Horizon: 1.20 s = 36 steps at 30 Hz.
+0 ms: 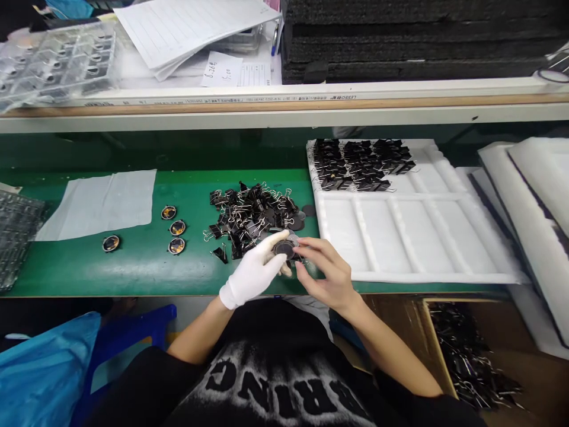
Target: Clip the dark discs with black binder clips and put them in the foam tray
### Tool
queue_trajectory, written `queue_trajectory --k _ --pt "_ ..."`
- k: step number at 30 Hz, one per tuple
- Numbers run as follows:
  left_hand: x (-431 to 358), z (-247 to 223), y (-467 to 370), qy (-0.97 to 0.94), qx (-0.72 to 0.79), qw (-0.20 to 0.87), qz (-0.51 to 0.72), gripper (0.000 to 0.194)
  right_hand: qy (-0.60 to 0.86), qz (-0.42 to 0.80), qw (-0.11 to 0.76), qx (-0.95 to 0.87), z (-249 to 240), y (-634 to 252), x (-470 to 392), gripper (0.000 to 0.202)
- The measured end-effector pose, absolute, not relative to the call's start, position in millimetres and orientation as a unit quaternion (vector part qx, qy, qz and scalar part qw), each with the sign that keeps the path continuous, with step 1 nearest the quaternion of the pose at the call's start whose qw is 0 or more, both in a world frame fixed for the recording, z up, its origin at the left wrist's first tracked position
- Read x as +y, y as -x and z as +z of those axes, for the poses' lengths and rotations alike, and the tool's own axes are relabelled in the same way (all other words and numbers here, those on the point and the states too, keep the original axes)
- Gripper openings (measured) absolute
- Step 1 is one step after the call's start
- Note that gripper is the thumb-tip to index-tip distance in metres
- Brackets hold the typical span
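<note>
The left hand [253, 274], in a white glove, and the bare right hand [326, 274] meet at the near edge of the green desk [133, 267], just in front of the person's black printed shirt. Between them they hold a small round dark disc [284, 248]: the gloved thumb and fingers grip it from the left, while the right hand's fingertips close on its right side, where what looks like a binder clip sits against it, though that part is too small to tell for sure. The disc is raised slightly above the desk, touching both hands.

Just behind the hands lies a loose pile of black binder clips [253, 216] with silver wire handles. To the left of the pile, four round discs with amber centres [173, 228] lie flat on the desk, three close together and one a little apart, further left. Beyond them a white cloth [100, 204] is spread out.

To the right of the hands sits a white foam tray [422, 237] with long channels; its far rows hold clipped black parts [360, 163] packed side by side, and the near channels are bare. Below the desk on the right, a cardboard box [471, 356] holds more clips
</note>
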<state>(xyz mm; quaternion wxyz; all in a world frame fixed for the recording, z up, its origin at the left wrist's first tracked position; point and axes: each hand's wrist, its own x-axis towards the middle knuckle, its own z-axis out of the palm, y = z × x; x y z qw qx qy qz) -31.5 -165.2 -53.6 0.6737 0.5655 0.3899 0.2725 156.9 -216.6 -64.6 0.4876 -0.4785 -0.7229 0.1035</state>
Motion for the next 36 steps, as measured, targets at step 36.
queue_trajectory --k 36 --pt "-110.4 -30.7 61.4 -0.624 0.524 0.454 0.361 0.034 0.418 0.599 0.634 -0.253 -62.2 -130.5 -195.1 0.027"
